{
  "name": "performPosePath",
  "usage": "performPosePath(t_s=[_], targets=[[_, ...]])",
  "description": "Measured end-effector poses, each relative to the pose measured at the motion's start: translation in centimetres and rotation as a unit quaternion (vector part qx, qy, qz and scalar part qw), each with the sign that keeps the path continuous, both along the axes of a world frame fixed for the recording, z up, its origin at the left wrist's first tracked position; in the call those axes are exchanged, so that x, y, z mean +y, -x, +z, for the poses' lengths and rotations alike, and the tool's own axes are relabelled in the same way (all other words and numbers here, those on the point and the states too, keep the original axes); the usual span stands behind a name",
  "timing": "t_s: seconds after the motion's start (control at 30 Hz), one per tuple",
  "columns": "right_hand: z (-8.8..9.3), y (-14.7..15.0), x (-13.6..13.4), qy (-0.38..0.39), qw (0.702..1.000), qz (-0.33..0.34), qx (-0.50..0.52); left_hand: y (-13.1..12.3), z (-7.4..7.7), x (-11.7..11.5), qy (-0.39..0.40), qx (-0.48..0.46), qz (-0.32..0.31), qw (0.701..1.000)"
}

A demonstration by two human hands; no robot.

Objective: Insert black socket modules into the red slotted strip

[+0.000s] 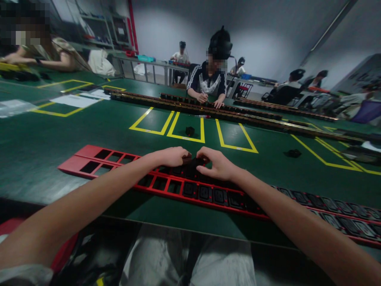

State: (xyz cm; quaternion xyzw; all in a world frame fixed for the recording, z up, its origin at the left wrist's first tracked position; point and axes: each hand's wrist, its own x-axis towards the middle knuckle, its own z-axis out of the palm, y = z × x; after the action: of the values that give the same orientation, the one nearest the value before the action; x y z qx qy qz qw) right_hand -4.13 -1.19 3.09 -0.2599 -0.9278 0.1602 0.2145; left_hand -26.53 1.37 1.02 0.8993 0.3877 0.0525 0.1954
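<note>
A long red panel (160, 193) with two rows of square openings lies across the green table before me. Black square sockets (204, 192) fill the front-row openings from the middle rightwards, while those towards the left end are bare. Over the back row, both hands meet at a black socket (195, 167), mostly covered by fingers. My left hand (174, 156) is closed, its fingertips at the socket's left side. My right hand (218, 163) curls its thumb and fingers round the right side in a pinch. Exactly where the fingertips touch is hard to make out.
Beyond the panel lies a loose black piece (189, 130) inside a yellow-taped box; another black piece (293, 153) is further right. Long dark rails (184, 106) cross the table behind. A person (206, 81) works opposite, and another person sits at the far left. White papers (73, 100) lie at left.
</note>
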Motion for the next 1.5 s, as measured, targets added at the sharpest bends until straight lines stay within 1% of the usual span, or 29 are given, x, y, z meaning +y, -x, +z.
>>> performPosePath(t_s=[0.13,0.23,0.3,0.4,0.5,0.6,0.7,0.83,0.93,1.13,1.3,1.43,1.5], targets=[[1.1,1.1,-0.7,-0.07,0.995,0.061,-0.024,-0.1,-0.2,0.3,-0.02,0.014,-0.027,0.999],[2.0,3.0,-1.7,-0.133,0.983,0.123,-0.031,-0.2,0.0,0.2,-0.011,0.021,-0.021,1.0],[2.0,4.4,-2.5,-0.142,0.978,0.151,-0.019,-0.1,0.2,0.1,-0.001,0.019,-0.032,0.999],[0.9,5.9,-3.5,-0.13,0.977,0.168,-0.005,0.0,0.2,0.1,-0.009,0.027,-0.044,0.999],[-0.4,6.2,-4.0,-0.117,0.978,0.175,0.0,-0.1,0.1,0.1,-0.032,0.03,-0.017,0.999],[-0.9,6.0,-4.1,-0.115,0.979,0.17,-0.013,-0.1,0.1,0.0,-0.032,0.025,-0.012,0.999],[-0.8,5.7,-4.0,-0.125,0.978,0.162,-0.035,-0.1,0.1,-0.1,-0.023,0.018,-0.017,0.999],[-0.9,5.8,-4.1,-0.137,0.979,0.141,-0.056,0.0,-0.2,0.1,-0.026,0.016,-0.023,0.999],[-0.9,5.9,-4.2,-0.141,0.978,0.142,-0.061,0.1,-0.3,0.2,-0.028,0.017,-0.028,0.999],[-0.5,5.8,-4.2,-0.142,0.975,0.15,-0.079,0.0,0.3,-0.1,-0.017,0.025,-0.025,0.999],[-0.6,5.7,-4.2,-0.178,0.971,0.156,-0.045,0.1,0.2,-0.1,-0.018,0.059,-0.024,0.998],[-0.7,5.8,-4.2,-0.198,0.967,0.159,-0.008,0.2,0.5,-0.4,-0.013,0.034,-0.029,0.999],[-0.6,5.7,-4.2,-0.21,0.962,0.168,0.038,0.1,0.8,-0.6,-0.004,0.025,-0.029,0.999]])
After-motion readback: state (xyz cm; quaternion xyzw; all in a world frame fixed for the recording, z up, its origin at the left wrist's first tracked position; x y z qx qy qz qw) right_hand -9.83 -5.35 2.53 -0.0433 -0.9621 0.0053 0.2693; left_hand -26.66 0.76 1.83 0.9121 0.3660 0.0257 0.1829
